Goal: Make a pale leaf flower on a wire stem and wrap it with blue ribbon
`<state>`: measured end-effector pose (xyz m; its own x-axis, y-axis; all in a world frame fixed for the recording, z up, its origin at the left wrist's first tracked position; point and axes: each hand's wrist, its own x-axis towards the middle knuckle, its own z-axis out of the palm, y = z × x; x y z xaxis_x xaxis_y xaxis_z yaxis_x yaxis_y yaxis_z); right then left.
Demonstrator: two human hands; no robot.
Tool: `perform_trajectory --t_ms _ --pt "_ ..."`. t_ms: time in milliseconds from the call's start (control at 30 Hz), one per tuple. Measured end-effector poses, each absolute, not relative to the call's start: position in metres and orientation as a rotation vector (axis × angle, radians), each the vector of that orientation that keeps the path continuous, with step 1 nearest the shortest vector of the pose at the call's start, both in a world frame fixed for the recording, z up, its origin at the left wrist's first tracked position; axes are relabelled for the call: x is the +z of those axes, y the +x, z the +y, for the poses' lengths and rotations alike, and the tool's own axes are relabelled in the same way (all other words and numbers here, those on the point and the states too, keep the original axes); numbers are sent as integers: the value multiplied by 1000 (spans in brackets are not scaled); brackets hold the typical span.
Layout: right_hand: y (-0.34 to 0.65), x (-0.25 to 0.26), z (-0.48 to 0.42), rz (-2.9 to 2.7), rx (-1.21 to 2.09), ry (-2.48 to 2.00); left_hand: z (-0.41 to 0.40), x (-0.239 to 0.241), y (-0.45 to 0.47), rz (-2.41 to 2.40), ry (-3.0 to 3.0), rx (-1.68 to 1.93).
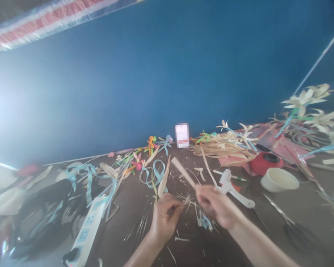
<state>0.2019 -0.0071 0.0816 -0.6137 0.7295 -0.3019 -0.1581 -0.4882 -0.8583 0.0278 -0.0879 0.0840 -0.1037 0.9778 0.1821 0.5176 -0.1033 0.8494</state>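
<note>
My right hand (213, 203) is closed round the lower end of a pale, flat husk-like strip (183, 171), which slants up and left from the fist. Beside it, my left hand (167, 214) has thumb and forefinger pinched together; whatever small thing is at their tips is blurred. A pointed pale husk leaf (164, 180) rises just behind the left knuckles, and I cannot tell if that hand holds it. Between and below the hands, thin pale scraps (192, 202) lie on the dark table (183, 256). A white glue gun (233, 189) lies just beyond my right hand.
At left are a white power strip (88, 226) and curled blue ribbon (90, 178). To the right stand a white bowl (280, 179) and a red round object (265, 163), with scissors (281, 213) nearer. Husk flowers (306, 100) and small pipe-cleaner figures (151, 144) line the blue wall (167, 74).
</note>
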Motion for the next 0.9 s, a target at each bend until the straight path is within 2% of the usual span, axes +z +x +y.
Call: perform_trajectory --t_ms 67,167,433,533,667,733,900 --pt "207 85 3 -1006 2007 -877 -85 74 26 1714 1434 1174" --pt "203 85 4 -1157 1935 -958 -81 60 30 1703 1217 1184" --pt "182 64 -15 -1510 1726 -1024 -83 53 52 1703 1349 1072" --pt "190 67 10 -1861 1399 -1165 -86 49 40 1757 1433 972" --pt "198 72 57 -2308 669 -1559 -84 49 -7 2046 1501 982" --pt "198 70 75 -2367 564 -1674 -80 51 -34 2239 1516 949" --pt "198 65 90 -2361 481 -1784 -66 51 -63 2542 1574 564"
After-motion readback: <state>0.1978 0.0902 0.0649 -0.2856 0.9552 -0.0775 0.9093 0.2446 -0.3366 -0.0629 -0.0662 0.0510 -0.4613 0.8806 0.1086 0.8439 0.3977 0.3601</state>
